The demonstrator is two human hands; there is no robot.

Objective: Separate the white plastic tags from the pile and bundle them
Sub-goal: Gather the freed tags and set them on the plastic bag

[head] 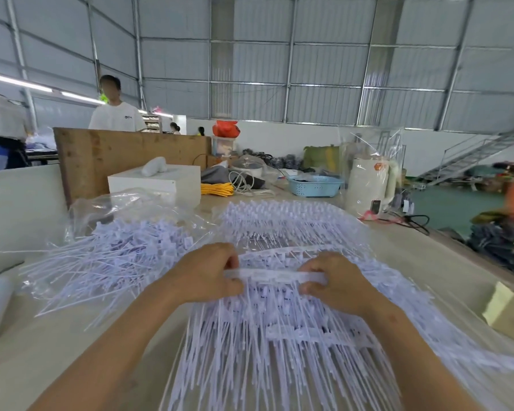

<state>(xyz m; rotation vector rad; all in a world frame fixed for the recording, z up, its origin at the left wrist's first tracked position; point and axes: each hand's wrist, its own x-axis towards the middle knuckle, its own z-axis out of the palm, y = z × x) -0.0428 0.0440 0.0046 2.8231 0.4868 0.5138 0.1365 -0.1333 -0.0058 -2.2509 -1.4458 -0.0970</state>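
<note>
Both hands clamped on one strip of white tags (275,275): left hand (211,272) pinching its left end, right hand (331,281) pinching the right, held just above the main tag pile (294,336) mid tabletop (72,351).

Risks, my read:
- tails mesh w/ strips below → pull drags neighbours up, or snaps thin tails
- uneven pull → strip tears off the rail crooked
- pile overhangs near edge, stuff may slide off

Around: loose tags in clear bag (116,241) left, touching pile. White box (158,182), blue basket (315,185), kettle (368,185) behind, well apart. Nothing blocking hands; the tangle itself is the obstacle.
</note>
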